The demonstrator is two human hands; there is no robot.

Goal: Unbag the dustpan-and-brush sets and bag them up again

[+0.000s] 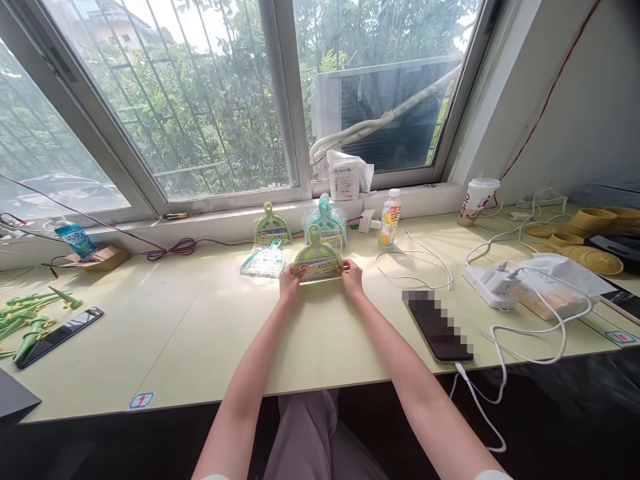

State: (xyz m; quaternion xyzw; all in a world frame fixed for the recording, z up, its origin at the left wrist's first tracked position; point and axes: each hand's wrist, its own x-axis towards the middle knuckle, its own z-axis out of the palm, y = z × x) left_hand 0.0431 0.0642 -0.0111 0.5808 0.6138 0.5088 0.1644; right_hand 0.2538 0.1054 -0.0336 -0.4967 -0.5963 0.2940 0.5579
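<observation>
A small yellow-green dustpan (318, 259) in clear wrapping stands on its wide edge on the table, handle upward. My left hand (289, 283) grips its lower left corner, and my right hand (352, 277) grips the lower right one; the fingertips are partly hidden behind it. Just behind it a teal dustpan set (327, 223) leans against the sill. Another yellow-green dustpan (273, 227) leans there to the left. In front of that one, a wrapped teal and white dustpan (263, 260) lies low on the table, close to my left hand.
Right of the dustpans stand a drink bottle (390, 219) and a paper cup (477, 201). A phone (437, 327) on a white cable and a power strip (493, 288) lie at right. Another phone (60, 337), green plant-like pieces (30, 320) and a blue bottle (75, 240) are left.
</observation>
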